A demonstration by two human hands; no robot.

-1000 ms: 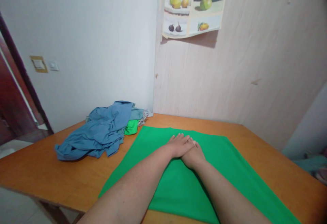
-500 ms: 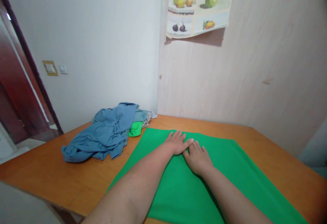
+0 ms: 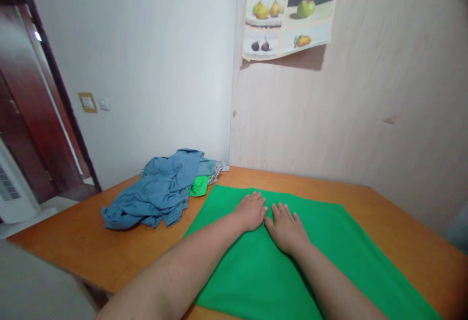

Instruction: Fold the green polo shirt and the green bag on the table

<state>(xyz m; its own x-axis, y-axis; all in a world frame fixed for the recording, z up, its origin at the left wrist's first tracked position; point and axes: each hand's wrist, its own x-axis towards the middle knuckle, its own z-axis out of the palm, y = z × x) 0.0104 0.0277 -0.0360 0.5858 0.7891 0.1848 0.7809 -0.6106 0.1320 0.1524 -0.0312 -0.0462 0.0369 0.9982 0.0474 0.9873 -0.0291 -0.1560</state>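
Observation:
A large green cloth [image 3: 336, 252] lies spread flat over the wooden table, its near edge partly hidden under my forearms. On its upper middle part rests my left hand [image 3: 251, 211], palm down, fingers stretched forward. My right hand [image 3: 287, 228] lies flat just to the right of it, fingers slightly spread. Both palms press on the fabric, and neither hand grips anything. The two hands are close together, with the left thumb near the right thumb.
To the left on the wooden table [image 3: 73, 232] sits a crumpled pile of blue clothes [image 3: 157, 188]. A bright green garment [image 3: 199, 186] and a striped cloth [image 3: 216, 172] stick out from it. Walls rise behind, with a fruit picture [image 3: 288, 23] on one.
My left thumb, which reached over toward the right hand, has drawn back beside its own hand. The view has shifted slightly left. The cloth stays spread in place.

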